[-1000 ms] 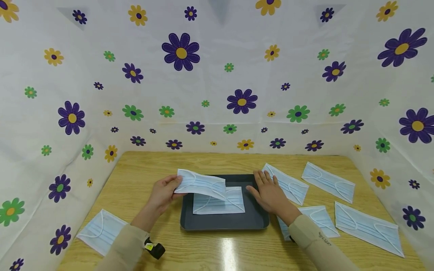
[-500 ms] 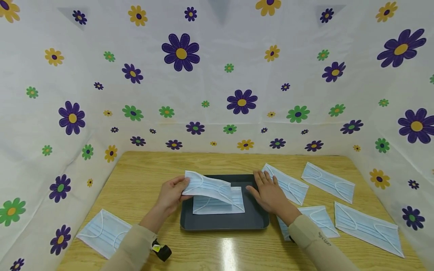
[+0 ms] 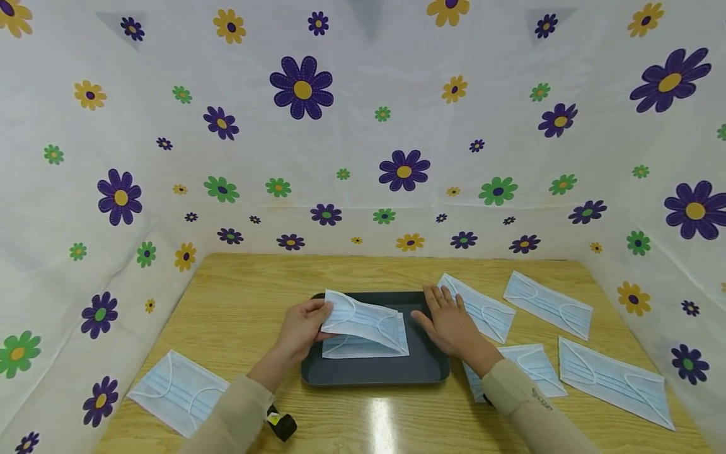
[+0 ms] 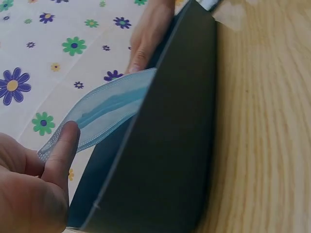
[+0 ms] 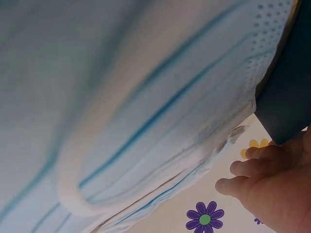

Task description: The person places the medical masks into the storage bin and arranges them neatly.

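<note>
Pleated face mask, held: over the tray, its left end pinched between the left hand's thumb and fingers; best lowered level, edges matched to the second mask inside the tray, pleats kept flat. Right hand: fingers extended, thumb apart, on the tray's right rim, apparently steadying it. Masks: pale blue, thin, rectangular; held one bowed. Tray: dark, shallow, round-cornered, seemingly rigid.

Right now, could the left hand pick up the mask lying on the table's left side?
Likely not without letting go: the left hand has its grip on another mask over the tray, though nothing visible lies on the left-side mask.
</note>
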`<act>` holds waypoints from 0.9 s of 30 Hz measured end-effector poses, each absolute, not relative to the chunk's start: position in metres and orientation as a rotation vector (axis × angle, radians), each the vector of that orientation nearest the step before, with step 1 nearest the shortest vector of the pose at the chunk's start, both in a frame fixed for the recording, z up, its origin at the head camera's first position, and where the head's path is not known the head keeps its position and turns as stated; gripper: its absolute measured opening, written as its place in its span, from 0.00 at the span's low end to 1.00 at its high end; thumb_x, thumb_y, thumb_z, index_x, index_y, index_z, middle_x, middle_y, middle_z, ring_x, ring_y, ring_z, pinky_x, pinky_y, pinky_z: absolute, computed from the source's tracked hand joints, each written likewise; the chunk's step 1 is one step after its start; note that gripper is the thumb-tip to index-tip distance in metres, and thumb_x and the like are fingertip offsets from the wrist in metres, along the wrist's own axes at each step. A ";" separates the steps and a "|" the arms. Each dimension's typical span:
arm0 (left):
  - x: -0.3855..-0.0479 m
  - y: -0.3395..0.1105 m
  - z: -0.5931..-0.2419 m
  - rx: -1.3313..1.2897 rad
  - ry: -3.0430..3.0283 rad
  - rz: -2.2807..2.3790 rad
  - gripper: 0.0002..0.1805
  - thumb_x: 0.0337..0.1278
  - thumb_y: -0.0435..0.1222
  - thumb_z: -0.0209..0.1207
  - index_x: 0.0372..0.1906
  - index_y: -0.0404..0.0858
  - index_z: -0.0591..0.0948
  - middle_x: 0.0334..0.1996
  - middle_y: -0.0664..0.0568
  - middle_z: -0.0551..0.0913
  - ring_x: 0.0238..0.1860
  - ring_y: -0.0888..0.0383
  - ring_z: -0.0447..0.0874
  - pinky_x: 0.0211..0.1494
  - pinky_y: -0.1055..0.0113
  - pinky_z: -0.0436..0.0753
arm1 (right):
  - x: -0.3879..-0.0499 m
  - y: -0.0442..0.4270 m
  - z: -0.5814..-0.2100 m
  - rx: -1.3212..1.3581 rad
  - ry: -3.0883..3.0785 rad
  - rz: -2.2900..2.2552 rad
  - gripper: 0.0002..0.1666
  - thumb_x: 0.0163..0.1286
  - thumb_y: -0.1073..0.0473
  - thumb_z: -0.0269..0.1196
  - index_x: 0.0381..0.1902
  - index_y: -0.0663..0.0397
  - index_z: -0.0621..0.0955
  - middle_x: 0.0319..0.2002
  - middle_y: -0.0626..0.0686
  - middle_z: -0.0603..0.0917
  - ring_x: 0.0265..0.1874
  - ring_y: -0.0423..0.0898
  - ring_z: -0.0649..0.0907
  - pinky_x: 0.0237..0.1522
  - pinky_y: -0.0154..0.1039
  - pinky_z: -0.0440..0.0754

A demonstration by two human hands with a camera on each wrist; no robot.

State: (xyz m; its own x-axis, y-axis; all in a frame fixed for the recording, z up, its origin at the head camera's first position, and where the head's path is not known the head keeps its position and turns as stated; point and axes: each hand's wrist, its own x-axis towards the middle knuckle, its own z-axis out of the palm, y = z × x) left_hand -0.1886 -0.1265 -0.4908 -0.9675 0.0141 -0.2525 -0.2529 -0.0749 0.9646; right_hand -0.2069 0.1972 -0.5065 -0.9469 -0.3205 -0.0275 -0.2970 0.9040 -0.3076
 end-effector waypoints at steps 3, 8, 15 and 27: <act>-0.187 -0.125 -0.493 -0.234 2.049 2.130 0.19 0.78 0.32 0.58 0.64 0.24 0.79 0.45 0.38 0.91 0.31 0.61 0.91 0.33 0.68 0.90 | -0.207 0.197 -0.506 -0.488 2.989 -0.465 0.47 0.86 0.36 0.45 0.84 0.66 0.53 0.82 0.71 0.57 0.82 0.72 0.54 0.79 0.74 0.50; -0.185 -0.125 -0.494 -0.181 2.159 2.056 0.19 0.77 0.33 0.59 0.62 0.24 0.81 0.45 0.35 0.91 0.31 0.60 0.91 0.32 0.66 0.90 | -0.207 0.197 -0.506 -0.494 2.988 -0.459 0.47 0.86 0.36 0.45 0.84 0.66 0.53 0.82 0.71 0.57 0.82 0.72 0.55 0.79 0.74 0.51; -0.186 -0.128 -0.492 -0.181 2.323 1.877 0.19 0.75 0.36 0.61 0.62 0.28 0.83 0.38 0.43 0.92 0.26 0.61 0.85 0.25 0.70 0.85 | -0.208 0.198 -0.507 -0.483 2.981 -0.456 0.48 0.86 0.35 0.44 0.84 0.65 0.52 0.82 0.70 0.56 0.82 0.71 0.54 0.79 0.73 0.50; -0.184 -0.130 -0.491 -0.084 2.384 1.782 0.17 0.75 0.33 0.61 0.59 0.26 0.83 0.38 0.40 0.92 0.26 0.60 0.86 0.27 0.66 0.87 | -0.208 0.198 -0.507 -0.484 2.983 -0.449 0.48 0.86 0.35 0.44 0.84 0.65 0.52 0.82 0.70 0.56 0.82 0.71 0.54 0.79 0.73 0.50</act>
